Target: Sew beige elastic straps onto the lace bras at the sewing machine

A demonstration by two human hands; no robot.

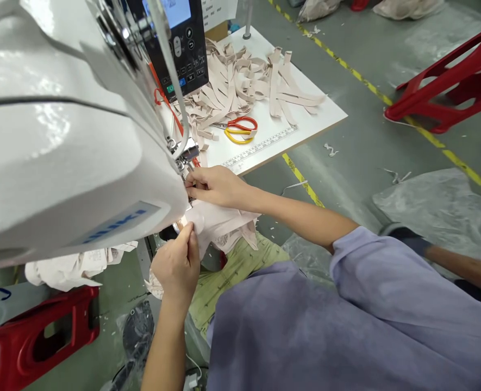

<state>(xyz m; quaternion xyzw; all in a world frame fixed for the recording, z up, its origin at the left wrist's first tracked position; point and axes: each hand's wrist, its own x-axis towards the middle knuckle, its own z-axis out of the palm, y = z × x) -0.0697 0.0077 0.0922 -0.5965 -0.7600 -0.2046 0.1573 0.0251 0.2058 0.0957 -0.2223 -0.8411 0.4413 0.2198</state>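
A big white sewing machine (pixel 61 141) fills the left of the head view. Under its needle area (pixel 183 155) lies a pale pink piece of fabric (pixel 218 222). My left hand (pixel 177 266) pinches the near edge of that fabric, fingers closed. My right hand (pixel 213 184) rests on the fabric's far side, close to the presser foot, with its fingers pressed together on the cloth. The part of the fabric beneath the machine head is hidden.
A white table (pixel 317 117) carries a heap of beige strips (pixel 244 81), orange-and-yellow scissors (pixel 240 129) and a printed ruler. The machine's control panel (pixel 183 43) stands behind. Red plastic stools (pixel 452 81) (pixel 36 336) and plastic bags (pixel 439 212) lie on the floor.
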